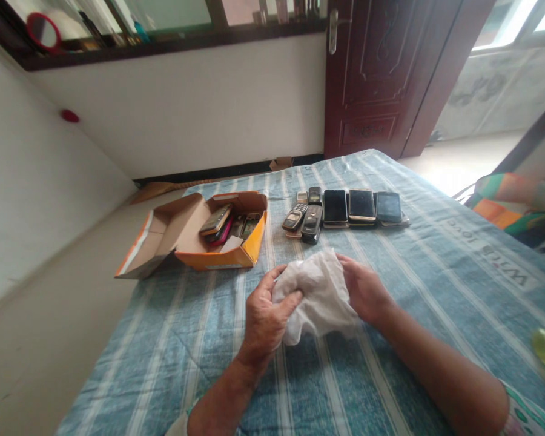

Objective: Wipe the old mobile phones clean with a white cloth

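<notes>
Near the centre of the frame, the left hand [267, 312] pinches a crumpled white cloth [318, 297], its thumb sinking into the soft, thin folds. The right hand [367, 292] meets the cloth's right edge; its fingertips are partly hidden, so I cannot tell how it grips. Whatever the cloth may wrap is also hidden.

Just above, rounded plastic keypad phones [311, 224] cluster beside flat, glossy rectangular touchscreen phones [362, 206] lying in a row. Left of centre, an orange cardboard box [218, 260] gapes open, its plain brown inside holding more phones [215, 223]. Beneath everything spreads a wrinkled blue fabric sheet [163, 363] with pale stripes. At upper right stands a dark red door [372, 91] with moulded panels.
</notes>
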{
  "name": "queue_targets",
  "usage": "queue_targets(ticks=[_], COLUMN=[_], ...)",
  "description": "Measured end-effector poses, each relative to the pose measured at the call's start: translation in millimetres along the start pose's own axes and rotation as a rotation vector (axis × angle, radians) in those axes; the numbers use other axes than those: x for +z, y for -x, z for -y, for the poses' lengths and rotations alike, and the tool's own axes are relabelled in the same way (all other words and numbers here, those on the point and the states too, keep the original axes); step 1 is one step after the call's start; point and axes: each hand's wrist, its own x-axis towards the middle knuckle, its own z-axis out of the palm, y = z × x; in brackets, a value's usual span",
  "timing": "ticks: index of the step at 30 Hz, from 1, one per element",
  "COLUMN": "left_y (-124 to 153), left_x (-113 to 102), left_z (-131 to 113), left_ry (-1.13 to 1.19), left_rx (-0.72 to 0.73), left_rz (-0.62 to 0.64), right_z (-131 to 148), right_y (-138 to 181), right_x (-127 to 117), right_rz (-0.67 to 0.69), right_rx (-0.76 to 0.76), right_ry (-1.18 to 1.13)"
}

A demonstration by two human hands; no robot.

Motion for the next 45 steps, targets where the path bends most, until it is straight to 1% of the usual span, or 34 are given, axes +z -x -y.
queue_targets(ticks=[2, 4, 7, 9, 12, 14, 16, 18, 22, 26, 30, 35, 37, 42, 45], left_y=[-2, -2, 1, 2, 2, 1, -1, -3, -6, -7, -6, -5, -5, -4, -3], left_x=[-1, -1, 1, 1, 1, 0, -1, -3, -6, -7, -8, -9, -10, -10, -10], left_z=[-1, -2, -4, -5, -5, -6, -7, -8, -8, -6, -6, -5, -4, -1, -1], left_ry=[-0.049, -0.091, -0.063, 0.023, 0.213, 0.312, 0.363, 0.395, 0.444, 0.412, 0.388, 0.413, 0.41, 0.319, 0.268], left_rx=[0.044, 0.073, 0.052, 0.001, -0.085, -0.117, -0.13, -0.138, -0.163, -0.211, -0.222, -0.282, -0.289, -0.28, -0.277], left_rz=[-0.059, -0.09, -0.06, 0.005, 0.098, 0.113, 0.104, 0.103, 0.152, 0.209, 0.269, 0.414, 0.448, 0.466, 0.443], right_z=[3, 4, 0, -4, -7, -8, -6, -4, 0, 1, 0, 0, 0, 0, 0], right_y=[2, 6, 12, 12, 9, 6, 4, 2, 2, 5, 8, 12, 13, 15, 15], right_x=[0, 3, 10, 13, 10, 5, 1, -1, 0, 2, 3, 7, 8, 11, 13], right_rz=[-0.014, -0.034, -0.028, 0.001, -0.048, -0.099, -0.117, -0.101, -0.039, 0.029, 0.063, 0.119, 0.15, 0.176, 0.171], right_rx=[-0.057, -0.1, -0.115, -0.059, 0.018, 0.039, 0.053, 0.061, 0.061, 0.064, 0.11, 0.176, 0.209, 0.286, 0.333], right_ry=[0.041, 0.158, 0.255, 0.226, 0.17, 0.138, 0.108, 0.08, 0.025, 0.012, 0.005, 0.019, 0.028, 0.056, 0.074])
